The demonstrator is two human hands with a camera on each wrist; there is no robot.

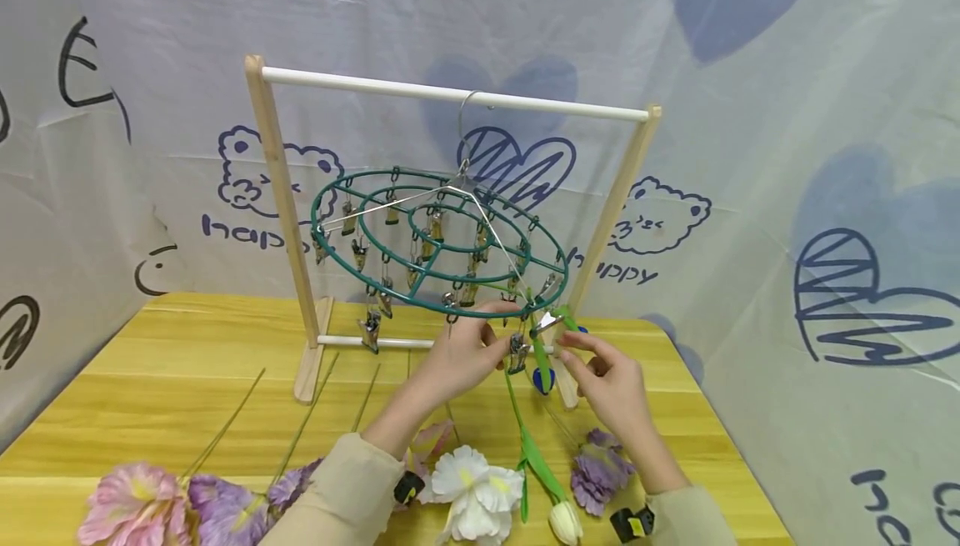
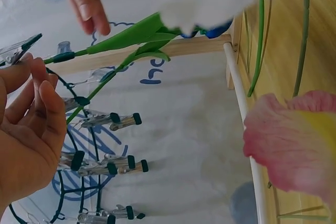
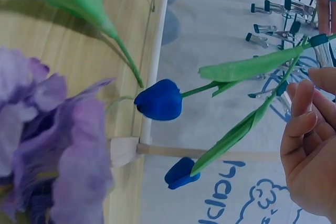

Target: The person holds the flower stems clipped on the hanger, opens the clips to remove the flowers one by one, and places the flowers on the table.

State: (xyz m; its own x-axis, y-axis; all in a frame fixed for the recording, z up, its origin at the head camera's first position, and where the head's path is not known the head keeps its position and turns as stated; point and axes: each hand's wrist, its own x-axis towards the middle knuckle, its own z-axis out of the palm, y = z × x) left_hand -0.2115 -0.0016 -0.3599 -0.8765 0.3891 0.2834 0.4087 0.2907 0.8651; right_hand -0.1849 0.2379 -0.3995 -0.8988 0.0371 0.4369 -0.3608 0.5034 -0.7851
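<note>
A round green hanger [image 1: 420, 292] with several dangling metal clips hangs by its hook from a rack. My left hand [image 1: 465, 354] is under its front right rim, thumb and finger pinching a metal clip [image 2: 21, 48]. Two blue tulips hang from clips at the right side; one tulip [image 3: 160, 99] shows its bloom and long leaf, the other tulip [image 3: 182, 173] hangs beside it. My right hand [image 1: 607, 375] is just right of them, fingers loosely bent around nothing, close to the stems. The tulips' blooms are partly hidden in the head view.
The rack [image 1: 279, 196] has wooden posts and white bars and stands on a yellow wood-grain table [image 1: 187, 346]. Along the near side lie a pink flower [image 1: 135, 504], purple flowers, a white flower [image 1: 476, 492] and a white tulip [image 1: 564, 521]. Their stems point toward the rack.
</note>
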